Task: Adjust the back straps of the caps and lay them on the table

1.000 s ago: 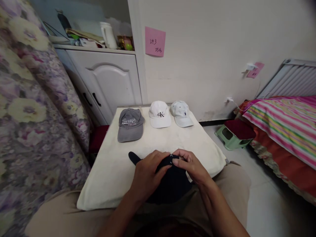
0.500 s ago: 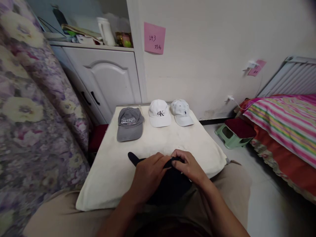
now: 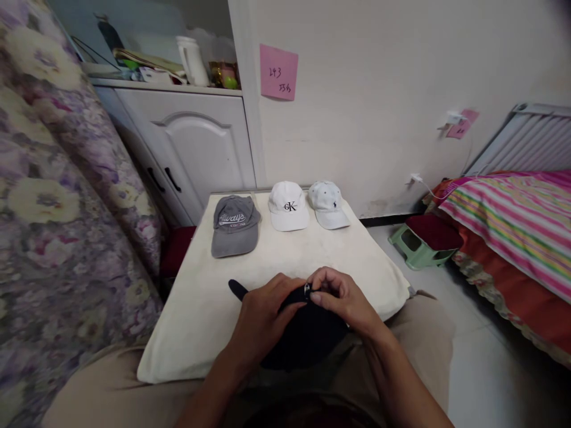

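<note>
At the near side of the cloth-covered table [image 3: 200,321], a black cap [image 3: 307,336] is held between both hands. My left hand [image 3: 266,309] grips its strap from the left, fingers and thumb closed near a small metal buckle [image 3: 307,290]. Just right of that buckle, my right hand [image 3: 341,297] pinches the strap between thumb and fingers. One dark end of the cap sticks out past my left hand. Farther back lie a grey cap [image 3: 235,226] with white lettering, a white cap [image 3: 288,206] with black letters, and a pale cap [image 3: 329,205] with a small dark emblem.
A white cabinet [image 3: 200,137] and a floral curtain [image 3: 66,238] stand on the left. Behind the table rises a wall with a pink note [image 3: 279,72]. To the right are a green stool [image 3: 419,249] and a bed with a striped cover [image 3: 513,208].
My left fingers have shifted slightly left along the strap, so the metal buckle shows more clearly. Both hands stay on the black cap.
</note>
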`<state>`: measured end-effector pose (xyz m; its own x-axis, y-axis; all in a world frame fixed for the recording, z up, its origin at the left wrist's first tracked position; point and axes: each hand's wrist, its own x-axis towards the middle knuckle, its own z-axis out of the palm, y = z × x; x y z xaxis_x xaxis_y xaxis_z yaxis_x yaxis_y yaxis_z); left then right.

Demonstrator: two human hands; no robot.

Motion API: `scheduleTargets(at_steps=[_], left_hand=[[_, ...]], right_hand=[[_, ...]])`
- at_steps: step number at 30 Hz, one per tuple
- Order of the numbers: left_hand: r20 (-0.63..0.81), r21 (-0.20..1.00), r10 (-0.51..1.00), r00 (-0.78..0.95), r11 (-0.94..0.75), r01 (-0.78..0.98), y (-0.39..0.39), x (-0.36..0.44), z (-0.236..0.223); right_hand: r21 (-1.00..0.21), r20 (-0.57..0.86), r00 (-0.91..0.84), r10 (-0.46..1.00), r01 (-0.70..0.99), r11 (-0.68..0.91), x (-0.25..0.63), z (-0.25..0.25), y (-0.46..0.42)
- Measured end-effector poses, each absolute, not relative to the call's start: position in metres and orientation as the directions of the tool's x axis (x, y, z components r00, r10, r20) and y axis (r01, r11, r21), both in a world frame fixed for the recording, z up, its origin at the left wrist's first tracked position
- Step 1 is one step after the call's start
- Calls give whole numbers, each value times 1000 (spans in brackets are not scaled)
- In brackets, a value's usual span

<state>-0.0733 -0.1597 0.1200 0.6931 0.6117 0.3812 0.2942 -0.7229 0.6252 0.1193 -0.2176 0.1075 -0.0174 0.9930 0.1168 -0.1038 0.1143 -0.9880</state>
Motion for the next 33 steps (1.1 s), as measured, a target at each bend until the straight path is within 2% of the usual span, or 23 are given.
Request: scheduleTargets(at_steps=[6,11,17,23,33], left_hand=[[408,682,616,674,-697,224,-161,-73,123],[425,716,646,635,-669,201,-164,-72,125],[400,751,661,635,-634,187,-164,-70,125],[409,766,685,603,-617,180,-167,-70,125],[458,662,683,569,-689,295,-175,-71,116]], right_hand=[[-944,46,-18,999,-327,37,117,101,-216],[-888,58,-14,998,-457,45,111,100,-215],[-883,56,40,998,-464,68,106,101,-214],[-890,43,5,999,-454,40,103,102,-215],[-892,78,15,997,-446,76,94,102,-213]])
